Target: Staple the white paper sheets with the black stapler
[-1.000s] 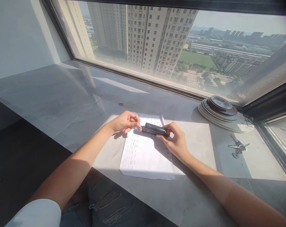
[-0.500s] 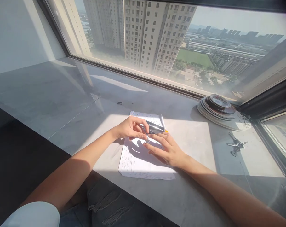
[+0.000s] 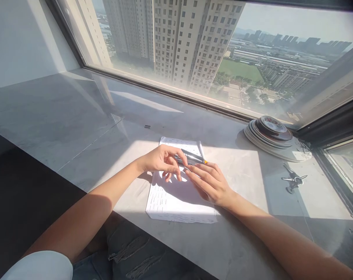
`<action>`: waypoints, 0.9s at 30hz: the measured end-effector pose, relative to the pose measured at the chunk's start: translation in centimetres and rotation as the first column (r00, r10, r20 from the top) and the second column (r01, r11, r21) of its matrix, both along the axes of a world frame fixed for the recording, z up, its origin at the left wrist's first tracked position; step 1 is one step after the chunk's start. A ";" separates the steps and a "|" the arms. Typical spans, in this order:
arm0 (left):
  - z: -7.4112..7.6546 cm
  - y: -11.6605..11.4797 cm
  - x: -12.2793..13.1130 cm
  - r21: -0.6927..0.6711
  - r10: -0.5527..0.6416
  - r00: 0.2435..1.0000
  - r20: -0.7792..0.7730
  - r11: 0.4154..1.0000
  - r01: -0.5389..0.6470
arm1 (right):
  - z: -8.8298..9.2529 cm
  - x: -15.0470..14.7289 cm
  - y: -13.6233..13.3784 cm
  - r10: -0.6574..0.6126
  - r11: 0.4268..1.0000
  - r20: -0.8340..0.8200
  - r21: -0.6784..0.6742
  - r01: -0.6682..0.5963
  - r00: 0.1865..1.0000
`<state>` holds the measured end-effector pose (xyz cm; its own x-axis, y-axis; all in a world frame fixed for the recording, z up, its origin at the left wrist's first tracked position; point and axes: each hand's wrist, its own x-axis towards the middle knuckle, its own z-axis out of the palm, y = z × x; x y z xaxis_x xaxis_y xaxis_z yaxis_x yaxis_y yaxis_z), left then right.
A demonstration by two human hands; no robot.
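So the black stapler [image 3: 194,157] is sitting pretty much mid-frame, above the sheet of paper [image 3: 179,208], with a yellow-orange bit showing at its right end. Left hand [image 3: 159,158] is over the stapler's left end, fingers loosely curled with the thumb and index tips apart. Right hand [image 3: 213,183] is at the right end, fingers fairly straight and side by side along the near edge. Its thumb is hidden, so I can't tell if it's actually gripping or just resting there.

The paper's white, in the middle of the shot, with rows of short dark dashes down its left side and along the bottom. There's some marking near its top edge too, but it's way too small to read. Same for the stapler: if there's a brand on it, I can't make it out from here.

It's all on a grey marbled ledge [image 3: 240,167]. Two tiny dark strips [image 3: 147,126] lie left of centre, beyond the paper. Stack of plates [image 3: 272,136] over on the right, patterned one on top, and below that a shiny metal gadget [image 3: 293,180] with thin arms. Big window [image 3: 194,46] across the top, tower blocks outside. Pale sleeve [image 3: 41,266] bottom left, ripped jeans [image 3: 138,252] beside it.
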<state>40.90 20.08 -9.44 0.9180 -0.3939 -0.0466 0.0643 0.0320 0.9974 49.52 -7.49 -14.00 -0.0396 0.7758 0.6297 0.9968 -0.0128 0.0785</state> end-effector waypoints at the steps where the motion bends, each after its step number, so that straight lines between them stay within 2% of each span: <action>1: -0.1 0.1 0.1 0.018 0.028 0.999 0.031 0.999 -0.028 | 0.0 0.1 0.1 -0.017 1.000 -0.055 0.018 0.018 0.998; 2: -0.3 0.3 0.3 0.040 0.089 0.992 0.085 0.995 -0.093 | 0.2 0.2 0.3 -0.043 0.998 -0.115 0.047 0.048 0.992; 3: -0.5 0.6 0.5 0.061 0.193 0.968 0.162 0.977 -0.205 | 0.5 0.5 0.4 -0.080 0.992 -0.180 0.086 0.096 0.980; 4: -0.8 1.1 0.9 0.085 0.330 0.909 0.256 0.928 -0.362 | 0.8 0.9 0.5 -0.132 0.979 -0.250 0.119 0.166 0.959; 5: -1.2 1.7 1.3 0.117 0.470 0.807 0.357 0.835 -0.538 | 1.2 1.6 0.6 -0.196 0.958 -0.322 0.138 0.251 0.926; 6: -1.5 2.4 1.7 0.152 0.587 0.671 0.453 0.691 -0.707 | 1.4 2.6 0.5 -0.264 0.930 -0.391 0.137 0.340 0.882; 7: -2.0 3.3 2.1 0.205 0.656 0.535 0.532 0.513 -0.833 | 1.6 3.7 0.3 -0.335 0.899 -0.448 0.111 0.423 0.829; 8: -2.4 4.3 2.4 0.273 0.684 0.430 0.590 0.332 -0.903 | 1.5 5.1 0.0 -0.401 0.870 -0.486 0.063 0.488 0.777; 9: -2.9 5.4 2.7 0.347 0.695 0.363 0.620 0.172 -0.922 | 1.3 6.5 -0.4 -0.462 0.846 -0.499 0.001 0.534 0.733; 10: -3.5 6.3 3.0 0.423 0.697 0.341 0.631 0.059 -0.904 | 0.9 7.9 -0.9 -0.525 0.821 -0.486 -0.072 0.567 0.699; 11: -4.0 7.2 3.3 0.495 0.682 0.357 0.638 -0.008 -0.869 | 0.3 9.2 -1.3 -0.582 0.794 -0.463 -0.145 0.590 0.669; 12: -4.6 7.8 3.5 0.558 0.652 0.397 0.646 -0.048 -0.829 | -0.4 10.3 -1.7 -0.637 0.760 -0.437 -0.218 0.612 0.635; 15: -6.0 8.8 4.0 0.707 0.526 0.571 0.630 -0.085 -0.702 | -2.3 12.1 -2.3 -0.753 0.657 -0.348 -0.355 0.665 0.558; 17: -6.4 8.7 4.3 0.761 0.474 0.648 0.596 -0.076 -0.644 | -3.0 12.4 -2.3 -0.779 0.627 -0.296 -0.377 0.682 0.553; 20: -6.2 8.3 4.4 0.759 0.485 0.644 0.592 -0.065 -0.648 | -3.2 12.3 -2.3 -0.768 0.640 -0.268 -0.332 0.693 0.581; 24: -5.3 8.2 4.1 0.718 0.508 0.608 0.610 -0.030 -0.695 | -2.9 12.7 -2.5 -0.690 0.716 -0.350 -0.206 0.667 0.633; 27: -5.4 8.1 4.0 0.684 0.488 0.603 0.631 0.017 -0.730 | -2.9 12.9 -2.4 -0.657 0.752 -0.381 -0.264 0.604 0.651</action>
